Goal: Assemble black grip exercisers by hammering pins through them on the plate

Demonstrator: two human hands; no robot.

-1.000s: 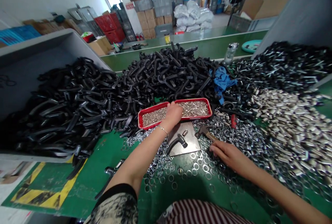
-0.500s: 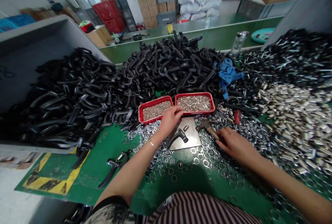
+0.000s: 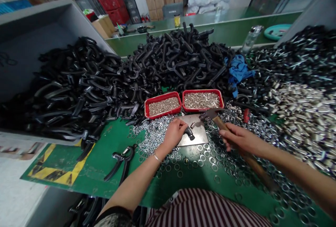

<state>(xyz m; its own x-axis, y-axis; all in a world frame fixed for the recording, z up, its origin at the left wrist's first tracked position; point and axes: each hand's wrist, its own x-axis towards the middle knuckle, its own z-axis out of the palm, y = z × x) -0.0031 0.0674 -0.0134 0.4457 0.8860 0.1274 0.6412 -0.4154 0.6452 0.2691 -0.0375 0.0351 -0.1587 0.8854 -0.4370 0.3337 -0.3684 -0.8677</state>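
Observation:
My left hand (image 3: 175, 133) is closed around a black curved handle part (image 3: 189, 133) that lies on a small steel plate (image 3: 199, 136). My right hand (image 3: 237, 138) grips the wooden shaft of a hammer (image 3: 213, 115); its metal head hovers just above the plate's far edge. A small silver sleeve (image 3: 193, 125) stands on the plate beside the black part. Two red trays (image 3: 181, 98) of small metal pins sit just beyond the plate. Loose steel rings (image 3: 154, 136) cover the green table (image 3: 105, 157) around both hands.
A huge heap of black handles (image 3: 110, 76) fills the left and the back. Silver tubes (image 3: 301, 115) and black rods (image 3: 301, 59) pile up at the right, with a blue cloth (image 3: 238, 69) between. Two assembled handles (image 3: 122, 160) lie at the left front.
My left hand came back from the red tray and closed on the black part on the plate. My right hand took up the hammer and raised it over the plate.

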